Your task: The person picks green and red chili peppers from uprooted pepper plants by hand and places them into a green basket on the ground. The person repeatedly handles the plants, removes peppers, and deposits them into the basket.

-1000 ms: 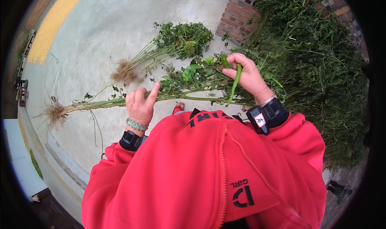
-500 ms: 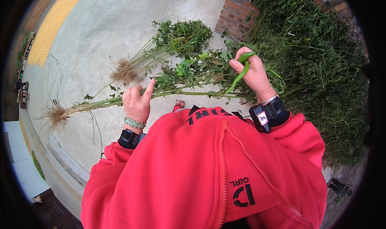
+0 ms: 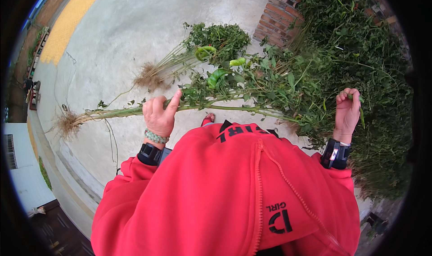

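In the head view, the right hand (image 3: 347, 114) has swung away from the uprooted plant (image 3: 112, 113) and out over the leafy heap (image 3: 369, 85), fingers curled round a long green pepper (image 3: 362, 116), which is thus now well apart from that plant. The left hand (image 3: 160, 114) stays closed round its stems, index finger extended. A curved pepper (image 3: 217, 77) shows among its leaves. I can make out no container.

Concrete floor (image 3: 121, 35) | uprooted plant bundle (image 3: 180, 60), roots leftward | leafy plant heap (image 3: 360, 67), right
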